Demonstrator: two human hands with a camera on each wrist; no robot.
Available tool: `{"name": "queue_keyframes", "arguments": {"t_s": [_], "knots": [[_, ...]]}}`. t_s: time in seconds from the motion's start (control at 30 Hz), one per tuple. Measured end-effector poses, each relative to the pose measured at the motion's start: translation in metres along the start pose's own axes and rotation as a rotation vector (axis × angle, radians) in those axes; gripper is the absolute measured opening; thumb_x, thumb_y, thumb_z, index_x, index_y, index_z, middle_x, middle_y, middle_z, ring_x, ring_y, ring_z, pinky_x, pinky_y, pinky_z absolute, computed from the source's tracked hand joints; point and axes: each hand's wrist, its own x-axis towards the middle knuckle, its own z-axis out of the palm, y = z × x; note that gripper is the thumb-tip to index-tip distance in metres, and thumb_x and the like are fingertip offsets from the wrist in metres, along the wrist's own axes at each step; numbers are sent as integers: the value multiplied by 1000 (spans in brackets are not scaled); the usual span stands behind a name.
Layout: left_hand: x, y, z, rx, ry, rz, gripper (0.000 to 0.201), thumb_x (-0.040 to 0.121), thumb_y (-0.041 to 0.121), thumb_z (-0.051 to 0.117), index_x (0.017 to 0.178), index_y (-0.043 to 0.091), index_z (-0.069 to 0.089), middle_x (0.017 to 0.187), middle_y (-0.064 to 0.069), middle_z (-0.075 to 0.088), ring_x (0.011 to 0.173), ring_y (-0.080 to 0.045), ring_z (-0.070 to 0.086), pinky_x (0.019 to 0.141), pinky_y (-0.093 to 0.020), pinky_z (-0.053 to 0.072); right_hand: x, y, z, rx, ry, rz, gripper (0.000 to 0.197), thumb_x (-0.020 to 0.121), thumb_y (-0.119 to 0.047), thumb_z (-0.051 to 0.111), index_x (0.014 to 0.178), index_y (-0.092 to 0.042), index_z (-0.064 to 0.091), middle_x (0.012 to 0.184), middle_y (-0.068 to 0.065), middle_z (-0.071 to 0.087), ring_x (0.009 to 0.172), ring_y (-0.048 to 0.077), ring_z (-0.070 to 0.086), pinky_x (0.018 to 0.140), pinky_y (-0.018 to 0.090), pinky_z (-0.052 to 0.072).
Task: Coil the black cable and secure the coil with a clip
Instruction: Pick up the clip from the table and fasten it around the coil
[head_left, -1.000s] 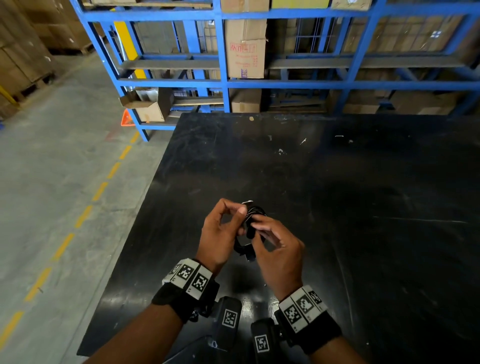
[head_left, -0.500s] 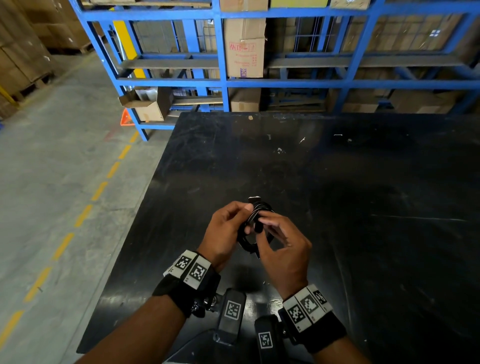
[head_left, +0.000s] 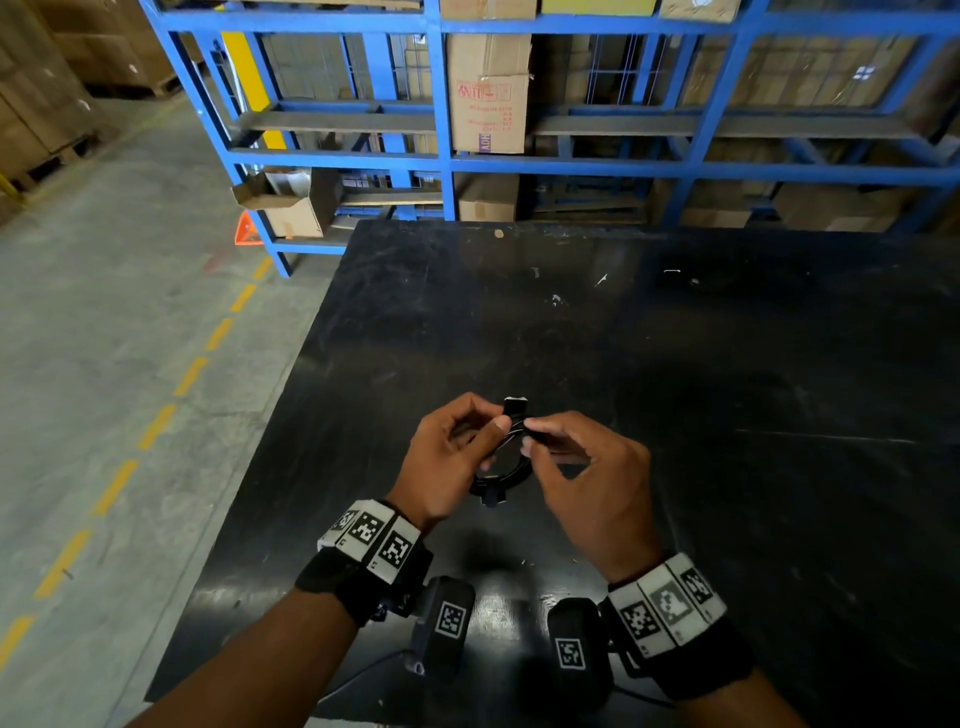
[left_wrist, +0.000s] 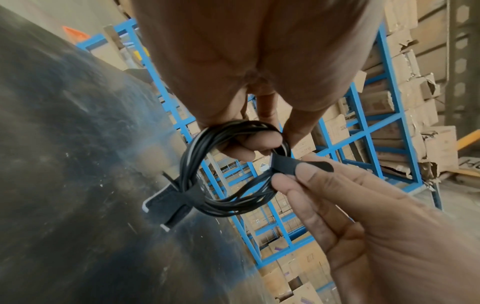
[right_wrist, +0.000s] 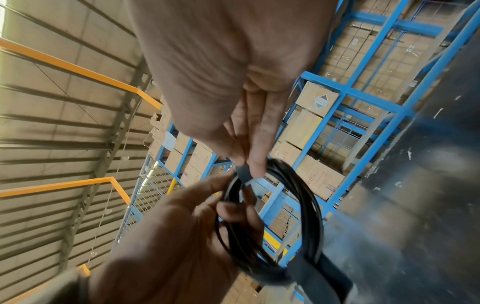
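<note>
Left grip (left_wrist: 249, 144) curls through the coil (left_wrist: 221, 174); right grip (left_wrist: 293, 176) pinches the strap (left_wrist: 288, 164) at 3 o'clock and should pull it taut.

A black table (head_left: 727, 389) lies under the grip. Beyond it stands a blue rack (head_left: 571, 161) with cardboard boxes (head_left: 488, 93). Left of it, the concrete floor (head_left: 104, 338) has yellow dashes.

A black bench (head_left: 675, 389) with a scuffed, glossy top fills the near ground. Behind its far edge stands a blue rack (head_left: 447, 161) holding cardboard boxes (head_left: 488, 104). An open box (head_left: 291, 208) sits at the rack's lower left, an orange cone (head_left: 245, 228) just beside it. A dashed yellow line (head_left: 156, 426) crosses the concrete floor (head_left: 104, 312). Orange rails (right_wrist: 78, 70) run under a corrugated wall.
</note>
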Motion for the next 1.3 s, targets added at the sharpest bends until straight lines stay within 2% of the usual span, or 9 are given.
{"name": "queue_keyframes", "arguments": {"t_s": [0.13,0.23,0.3,0.4,0.57,0.8,0.97,1.1,1.3], "knots": [[-2,-1,-6,55,-58,40,6,97,1,66,92,4,67,70,12,67,60,-1,59,59,-15,48,10,1,-13,-65,-81,-33,12,82,-8,83,88,-16,75,89,-8,71,78,3,69,66,14,55],[-5,1,-10,87,-121,48,9,95,-4,66,91,4,66,73,18,71,67,5,63,66,-11,48,18,3,-20,-85,-170,-46,13,79,-13,85,87,-19,76,102,-10,70,92,3,68,76,18,55],[-5,3,-14,118,-163,65,3,94,-5,67,92,-2,67,77,13,71,72,3,66,71,-13,50,24,5,-25,-22,-251,3,13,78,-14,86,88,-19,79,107,-10,76,101,3,71,85,28,60],[-6,9,-19,166,-233,78,4,93,-1,70,95,-4,69,87,-3,72,80,-6,69,77,-19,52,29,5,-30,51,-370,89,14,77,-11,87,89,-17,83,95,-8,81,92,4,76,85,35,63],[-6,8,-21,117,-255,-13,14,92,-1,71,92,-6,58,77,1,65,64,-2,64,64,-15,50,25,9,-26,63,-306,61,14,73,-11,90,84,-16,84,85,-7,81,81,8,77,77,36,63],[-3,9,-21,136,-336,-86,19,96,6,69,97,-9,57,78,-3,64,60,-1,61,60,-20,51,15,20,-19,140,-255,136,13,73,-5,89,79,-13,80,81,-2,80,76,15,76,74,35,64],[-9,-2,-28,70,-260,-106,28,91,8,76,113,-2,62,98,-14,71,84,-18,71,74,-28,59,11,31,-18,365,-31,343,27,73,9,83,69,-14,70,70,-5,77,73,5,75,74,20,59],[-19,-22,-38,-98,-161,-291,35,80,13,80,110,0,68,99,-21,70,86,-25,76,85,-42,63,0,41,-19,539,95,558,21,77,8,80,71,-11,71,75,4,76,76,12,73,73,24,59],[-20,-35,-42,-289,31,-371,32,79,9,74,111,3,75,103,-23,79,87,-27,80,79,-32,64,-7,58,-19,783,-8,826,31,82,3,74,111,-9,73,85,1,80,82,11,75,84,27,60]]}}
